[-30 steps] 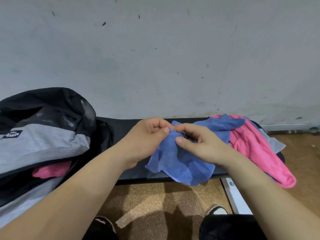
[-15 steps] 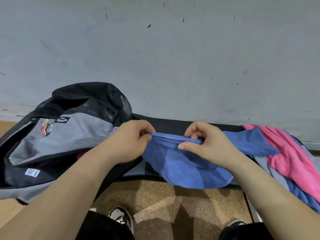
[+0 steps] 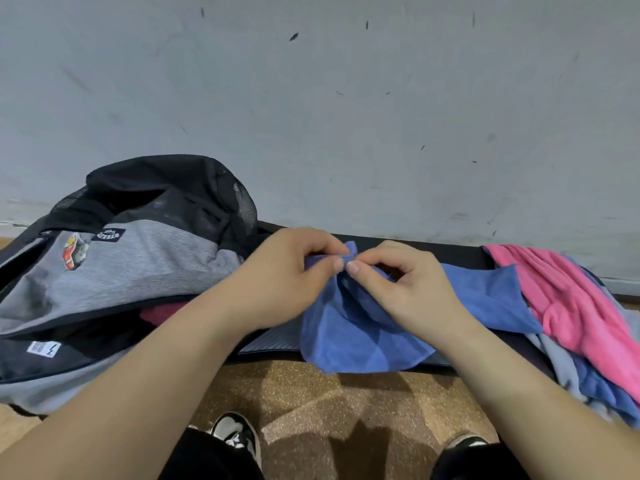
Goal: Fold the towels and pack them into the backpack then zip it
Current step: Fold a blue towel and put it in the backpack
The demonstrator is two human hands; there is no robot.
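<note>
A: Where's the blue towel (image 3: 353, 341) rn?
B: Mid black bench (image 3: 460, 254), bunched up, lower part draped over the front edge above the cork floor (image 3: 329, 393).
A: Hands?
B: Both on it. Left hand (image 3: 287, 278) pinches the top edge btw thumb and forefinger, other fingers curled in. Right hand (image 3: 412, 292) does the same: thumb and forefinger nip the cloth, rest curled. The two pinches sit just beside each other, thumbnails nearly touching, with a small peak of fabric above them.
A: Backpack?
B: Grey-and-black backpack (image 3: 138, 265) lies on its side at the left end of the bench, just beside the left forearm. Main compartment is unzipped and gapes toward the person, w/ a pink cloth (image 3: 162, 311) showing inside.
A: What's unfolded?
B: Loose pile at the right end: pink towel (image 3: 568, 299) on top, grey and blue towels (image 3: 588, 375) under it, hanging off the edge. A flat blue flap (image 3: 485, 296) runs from the right wrist to that pile. Can't tell if it's part of the held towel or a separate one.
A: Anything else?
B: Scuffed grey wall (image 3: 346, 116) behind, a black-and-white shoe (image 3: 239, 436) at the bottom.
</note>
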